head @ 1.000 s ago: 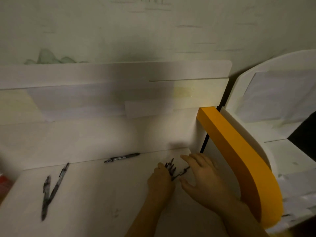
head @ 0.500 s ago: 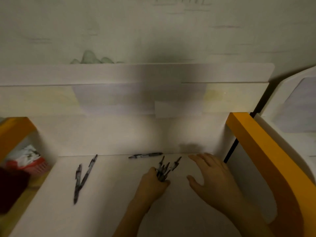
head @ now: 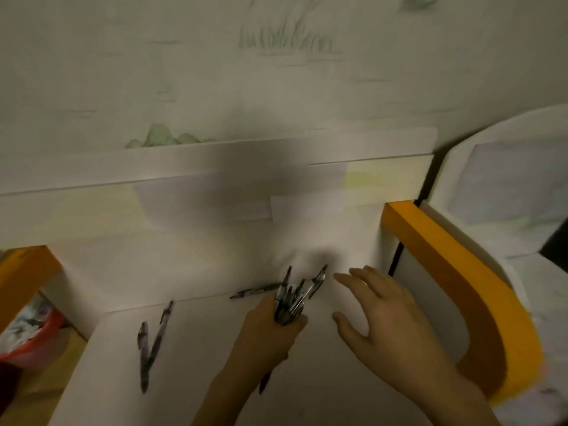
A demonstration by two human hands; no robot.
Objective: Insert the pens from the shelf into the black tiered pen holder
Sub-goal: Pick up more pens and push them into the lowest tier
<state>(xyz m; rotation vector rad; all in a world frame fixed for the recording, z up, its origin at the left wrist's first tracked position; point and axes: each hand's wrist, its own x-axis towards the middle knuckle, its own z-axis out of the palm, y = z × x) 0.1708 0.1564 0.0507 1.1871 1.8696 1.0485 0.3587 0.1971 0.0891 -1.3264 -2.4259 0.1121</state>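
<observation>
My left hand [head: 264,333] grips a bunch of several dark pens [head: 295,298] whose tips fan upward above the fist. My right hand [head: 384,318] hovers open just to the right of the bunch, fingers spread, holding nothing. One pen [head: 255,292] lies flat along the back of the white shelf [head: 199,364], right behind my left hand. Two more pens [head: 152,345] lie in a V on the shelf's left part. The black tiered pen holder is not in view.
An orange curved side panel [head: 461,287] bounds the shelf on the right, another orange panel [head: 21,272] on the left. A red basket [head: 27,336] with white contents sits lower left. A white back board [head: 215,167] and a painted wall rise behind.
The view has swung left and up. My left hand has raised the pen bunch more upright. My right hand has let go of the bunch and drawn away to the right.
</observation>
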